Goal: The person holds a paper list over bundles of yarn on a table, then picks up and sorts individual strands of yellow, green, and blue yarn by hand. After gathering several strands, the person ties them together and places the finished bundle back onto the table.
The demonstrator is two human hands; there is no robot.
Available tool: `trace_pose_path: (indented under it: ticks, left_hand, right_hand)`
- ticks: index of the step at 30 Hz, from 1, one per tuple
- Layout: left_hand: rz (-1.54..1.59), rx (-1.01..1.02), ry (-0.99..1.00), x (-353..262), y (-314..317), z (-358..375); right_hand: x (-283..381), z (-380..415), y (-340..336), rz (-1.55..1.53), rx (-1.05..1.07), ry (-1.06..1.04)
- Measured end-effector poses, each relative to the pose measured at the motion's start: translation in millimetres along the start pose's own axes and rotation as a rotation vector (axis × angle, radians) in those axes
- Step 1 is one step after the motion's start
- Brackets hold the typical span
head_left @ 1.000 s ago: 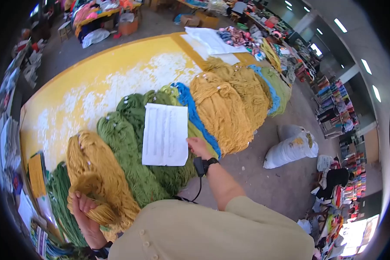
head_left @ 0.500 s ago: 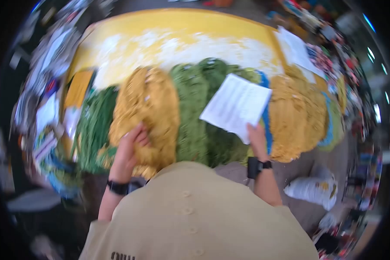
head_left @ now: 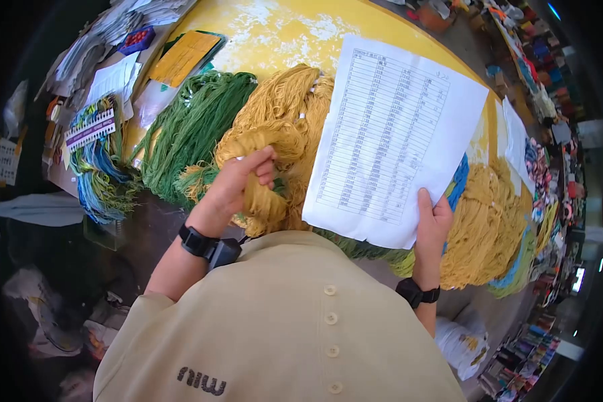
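Note:
My left hand (head_left: 242,179) is closed round part of a gold yarn skein (head_left: 264,201), whose loop hangs below and curves above the fist. Right behind it lies a larger pile of gold yarn (head_left: 281,100) on the table. My right hand (head_left: 434,221) pinches the lower right edge of a white printed sheet (head_left: 395,134), thumb on its face. A table of numbers with some handwritten marks covers the sheet, which hides much of the yarn behind it. Dark green yarn (head_left: 194,127) lies left of the gold pile.
More gold yarn (head_left: 482,224) hangs over the table edge at right, beside blue yarn. A yarn sample card (head_left: 90,132) with blue and green strands is at left. Behind is the yellow worktop (head_left: 254,40). A white bag (head_left: 463,345) stands on the floor.
The sheet has come nearer and more upright, its print now readable in part. My view has turned, shifting the table. My left hand still grips gold yarn, its loop now plainer to see.

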State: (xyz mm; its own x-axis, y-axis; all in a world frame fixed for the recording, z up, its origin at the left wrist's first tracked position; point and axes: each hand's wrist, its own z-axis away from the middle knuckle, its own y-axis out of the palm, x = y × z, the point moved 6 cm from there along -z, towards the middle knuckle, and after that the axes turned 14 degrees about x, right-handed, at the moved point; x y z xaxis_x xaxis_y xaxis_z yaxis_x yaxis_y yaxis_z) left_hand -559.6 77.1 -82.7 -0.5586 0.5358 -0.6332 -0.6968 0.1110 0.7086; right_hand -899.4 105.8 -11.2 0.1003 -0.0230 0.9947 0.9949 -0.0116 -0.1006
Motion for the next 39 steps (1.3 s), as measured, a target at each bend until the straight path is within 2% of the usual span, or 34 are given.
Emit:
trace_pose_path:
  ticks: [2,4,9,20,33,39]
  left_hand:
    - [0.007,-0.016,0.056,-6,-4,6]
    - [-0.026,-0.139,0.105,-10,-14,12]
    - [0.008,-0.182,0.124,-9,-11,7]
    - [-0.112,-0.181,0.105,-11,7,-16]
    - [-0.169,-0.207,0.113,-10,7,-15]
    - [-0.159,-0.191,0.093,-8,14,-14]
  right_hand:
    - [9,-11,-1,-0.022,-0.011,-0.036]
    - [16,-23,-3,-0.033,0.019,-0.049]
    - [25,-37,-11,-0.035,0.054,-0.08]
    - [59,-49,-21,-0.045,0.08,-0.163]
    - [60,-49,-26,0.041,0.019,-0.099]
    - [58,-45,-32,-0.011,-0.015,-0.157]
